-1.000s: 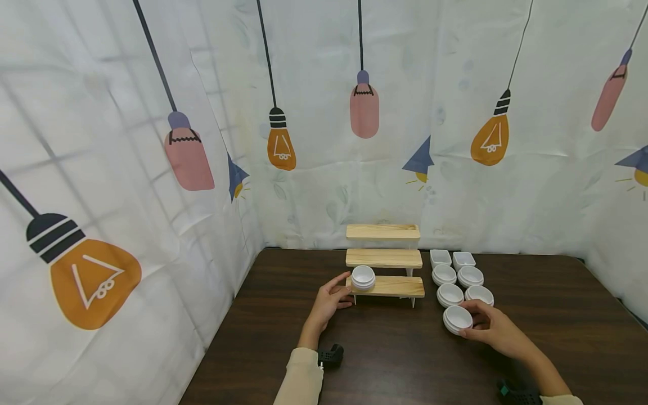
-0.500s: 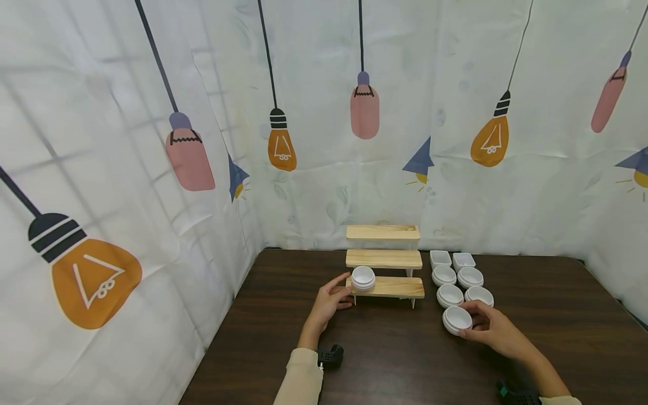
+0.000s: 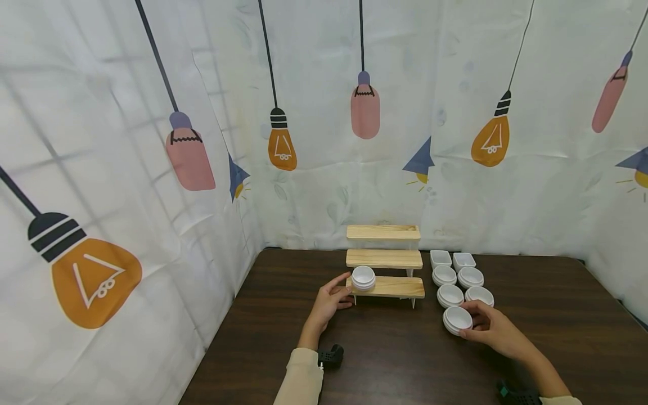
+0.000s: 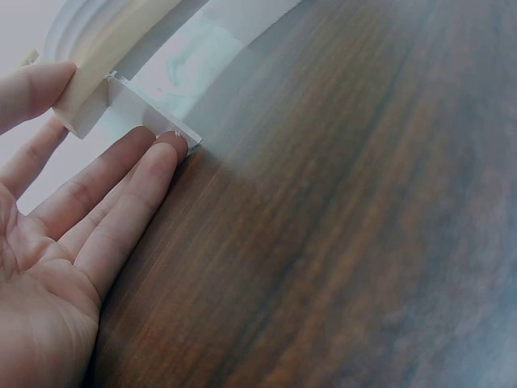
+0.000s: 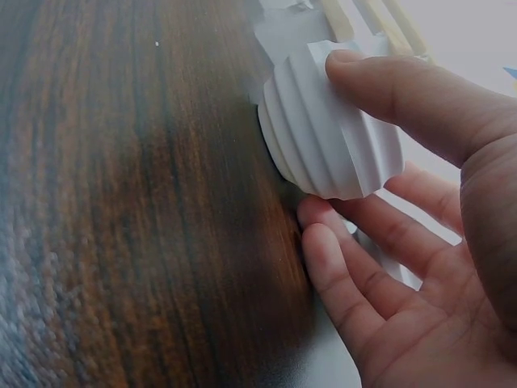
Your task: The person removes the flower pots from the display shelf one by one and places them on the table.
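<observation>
My right hand (image 3: 493, 332) grips a small round white bowl (image 3: 458, 318) at the front of a group of dishes, thumb on one side and fingers on the other. Its layered, ridged side (image 5: 331, 121) shows in the right wrist view; I cannot tell whether several bowls are nested. My left hand (image 3: 326, 306) touches the left end of a three-step wooden stand (image 3: 392, 287), its fingers nearly straight. In the left wrist view, the thumb (image 4: 36, 93) lies on the board's corner and fingertips (image 4: 166, 145) touch the clear leg. Another white bowl (image 3: 363, 277) sits on the lowest step, left side.
Behind the gripped bowl stand more round white bowls (image 3: 444, 274) in two columns, with square white dishes (image 3: 440, 257) at the back. Everything is on a dark wooden table (image 3: 395, 360). A pale printed curtain (image 3: 314, 202) hangs behind and at the sides.
</observation>
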The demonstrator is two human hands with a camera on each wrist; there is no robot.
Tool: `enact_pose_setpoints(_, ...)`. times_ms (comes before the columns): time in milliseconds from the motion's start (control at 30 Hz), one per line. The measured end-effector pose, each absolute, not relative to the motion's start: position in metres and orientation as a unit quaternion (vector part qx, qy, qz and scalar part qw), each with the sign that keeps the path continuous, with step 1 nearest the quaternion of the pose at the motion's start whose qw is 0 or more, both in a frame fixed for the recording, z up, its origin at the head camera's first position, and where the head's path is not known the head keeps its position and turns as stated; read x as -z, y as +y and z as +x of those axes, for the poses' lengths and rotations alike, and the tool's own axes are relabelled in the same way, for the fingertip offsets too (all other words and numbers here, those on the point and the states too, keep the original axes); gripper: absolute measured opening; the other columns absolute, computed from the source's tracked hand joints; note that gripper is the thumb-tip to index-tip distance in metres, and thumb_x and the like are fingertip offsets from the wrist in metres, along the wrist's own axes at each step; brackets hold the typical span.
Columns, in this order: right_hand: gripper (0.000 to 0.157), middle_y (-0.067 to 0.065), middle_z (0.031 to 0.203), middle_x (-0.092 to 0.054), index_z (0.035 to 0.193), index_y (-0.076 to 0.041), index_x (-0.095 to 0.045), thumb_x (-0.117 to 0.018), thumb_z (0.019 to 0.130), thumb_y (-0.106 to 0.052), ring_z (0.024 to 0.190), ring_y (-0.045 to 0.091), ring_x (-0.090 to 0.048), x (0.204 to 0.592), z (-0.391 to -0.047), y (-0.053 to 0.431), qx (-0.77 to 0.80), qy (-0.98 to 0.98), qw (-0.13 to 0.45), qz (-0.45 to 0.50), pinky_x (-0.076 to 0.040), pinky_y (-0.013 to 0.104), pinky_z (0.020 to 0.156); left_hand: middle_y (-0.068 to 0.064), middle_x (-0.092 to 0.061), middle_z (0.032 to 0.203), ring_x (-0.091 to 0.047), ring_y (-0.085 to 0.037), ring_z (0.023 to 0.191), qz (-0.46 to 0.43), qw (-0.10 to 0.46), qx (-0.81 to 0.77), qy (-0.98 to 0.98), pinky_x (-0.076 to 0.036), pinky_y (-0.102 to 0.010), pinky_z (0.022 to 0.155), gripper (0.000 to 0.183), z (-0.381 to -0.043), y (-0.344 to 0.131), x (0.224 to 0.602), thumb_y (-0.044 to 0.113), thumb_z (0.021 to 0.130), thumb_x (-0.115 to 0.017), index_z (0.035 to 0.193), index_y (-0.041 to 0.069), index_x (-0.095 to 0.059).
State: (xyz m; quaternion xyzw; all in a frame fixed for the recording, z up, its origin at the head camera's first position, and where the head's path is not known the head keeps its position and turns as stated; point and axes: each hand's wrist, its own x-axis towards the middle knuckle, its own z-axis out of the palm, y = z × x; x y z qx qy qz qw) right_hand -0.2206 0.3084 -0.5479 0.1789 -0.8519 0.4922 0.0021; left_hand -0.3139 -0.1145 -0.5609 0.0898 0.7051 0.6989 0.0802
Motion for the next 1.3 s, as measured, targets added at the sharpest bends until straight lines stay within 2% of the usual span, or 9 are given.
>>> enact_pose_setpoints(600,0.051,0.012,0.116,-0.064,0.132,0.008,-0.053,-0.078,0.09,-0.008,0.089,0.002,-0.065,0.541,-0.219,0.309,-0.485,-0.85,0.004,0.207,-0.058,0.023,0.071,-0.016,-0.072,0.118,-0.073,-0.028,0.097,0.089,0.079,-0.701,0.703,-0.064,-0.041,0.085,0.051,-0.313,-0.114,0.561,0.025,0.101,-0.066,0.15,0.015,-0.054)
enact_pose_setpoints(767,0.049,0.015,0.117,-0.065,0.129,0.006,-0.056,-0.079,0.088,-0.006,0.09,0.005,-0.066,0.535,-0.217,0.311,-0.482,-0.851,0.02,0.206,-0.058,0.022,0.073,-0.017,-0.072,0.119,-0.073,-0.029,0.096,0.086,0.082,-0.7,0.704,-0.064,-0.042,0.085,0.051,-0.314,-0.114,0.562,0.025,0.101,-0.067,0.149,0.017,-0.055)
enact_pose_setpoints(867,0.046,0.013,0.116,-0.066,0.126,0.003,-0.059,-0.08,0.087,-0.007,0.09,0.003,-0.064,0.531,-0.216,0.312,-0.467,-0.863,0.033,0.19,-0.057,0.021,0.073,-0.017,-0.072,0.118,-0.073,-0.029,0.095,0.086,0.083,-0.701,0.703,-0.064,-0.042,0.086,0.051,-0.315,-0.115,0.562,0.024,0.1,-0.067,0.149,0.018,-0.055)
enact_pose_setpoints(1167,0.034,0.01,0.11,-0.067,0.121,-0.003,-0.062,-0.076,0.093,-0.015,0.088,-0.002,-0.065,0.515,-0.211,0.303,-0.454,-0.878,0.063,0.142,-0.057,0.022,0.07,-0.017,-0.072,0.117,-0.073,-0.024,0.09,0.087,0.083,-0.702,0.702,-0.064,-0.042,0.086,0.053,-0.315,-0.114,0.562,0.024,0.101,-0.066,0.151,0.014,-0.052)
enact_pose_setpoints(1300,0.03,0.007,0.108,-0.068,0.119,-0.004,-0.064,-0.075,0.093,-0.012,0.088,-0.001,-0.066,0.511,-0.211,0.294,-0.448,-0.876,0.096,0.152,-0.057,0.021,0.071,-0.016,-0.073,0.116,-0.074,-0.024,0.091,0.086,0.082,-0.702,0.702,-0.063,-0.043,0.086,0.053,-0.315,-0.114,0.561,0.023,0.101,-0.066,0.151,0.014,-0.052)
